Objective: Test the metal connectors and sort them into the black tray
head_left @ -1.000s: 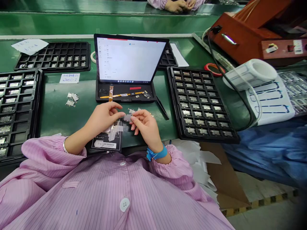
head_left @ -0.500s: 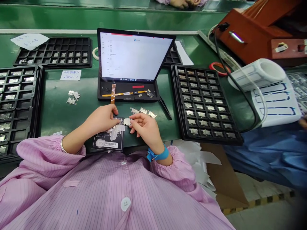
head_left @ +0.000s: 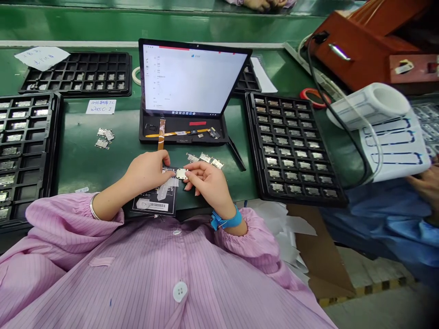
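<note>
My right hand pinches a small pale circuit module between thumb and fingers, its free end pointing left. My left hand lies over the upper part of a black labelled board, its fingers bent and its thumb tip close to the module's left end. Whatever is under those fingers is hidden. An orange flex cable runs from a tablet down to the left hand. Clear tape lies across the board. Just beyond my right hand lie several small modules.
Black trays of modules stand at left, right and back left. A loose module group lies left. At right are a white label roll, a black cable, an orange-red box and a co-worker's hand.
The module in my right hand has shifted very slightly left, towards my left thumb. My left hand barely moved. At the right edge, more of the co-worker's hand has come into view.
</note>
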`<state>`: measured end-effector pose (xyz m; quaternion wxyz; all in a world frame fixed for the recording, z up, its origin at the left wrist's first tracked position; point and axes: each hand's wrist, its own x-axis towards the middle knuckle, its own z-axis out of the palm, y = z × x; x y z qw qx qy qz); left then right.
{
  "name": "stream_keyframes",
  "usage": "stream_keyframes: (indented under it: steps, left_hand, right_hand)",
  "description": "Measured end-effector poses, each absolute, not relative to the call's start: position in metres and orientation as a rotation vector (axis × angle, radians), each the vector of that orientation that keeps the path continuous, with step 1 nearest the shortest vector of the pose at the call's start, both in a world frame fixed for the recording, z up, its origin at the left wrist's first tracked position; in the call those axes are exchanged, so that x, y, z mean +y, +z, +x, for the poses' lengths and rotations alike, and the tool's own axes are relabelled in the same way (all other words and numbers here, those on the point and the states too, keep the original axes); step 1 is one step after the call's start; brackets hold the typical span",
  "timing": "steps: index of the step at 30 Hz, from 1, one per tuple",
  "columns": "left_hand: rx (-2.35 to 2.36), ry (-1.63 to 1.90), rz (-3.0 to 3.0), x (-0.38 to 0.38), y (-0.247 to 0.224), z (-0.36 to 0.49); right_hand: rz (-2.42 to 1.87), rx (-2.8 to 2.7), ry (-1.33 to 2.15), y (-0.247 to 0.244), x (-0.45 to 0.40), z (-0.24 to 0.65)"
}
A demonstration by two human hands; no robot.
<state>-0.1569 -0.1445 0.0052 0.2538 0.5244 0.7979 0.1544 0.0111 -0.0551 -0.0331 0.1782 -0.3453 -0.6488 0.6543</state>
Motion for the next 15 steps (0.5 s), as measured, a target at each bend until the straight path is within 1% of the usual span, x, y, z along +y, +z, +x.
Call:
stream_keyframes:
  steps: [5,10,15]
  left_hand:
    - [2.23,0.383,1.503,-0.144,0.004,-0.153]
    - [1.978,0.562,1.875,-0.146,0.0,-0.145]
    - [1.918,0.477,2.017,-0.144,-0.008,-0.141]
  right_hand:
    - [-0.941,-1.847,1.856,-0.036,-0.054,0.012]
    - [-0.846,-1.839,1.905,-0.038,-0.051,0.016]
    - [-0.812,-1.803,2.012,-0.042,-0.046,0.019]
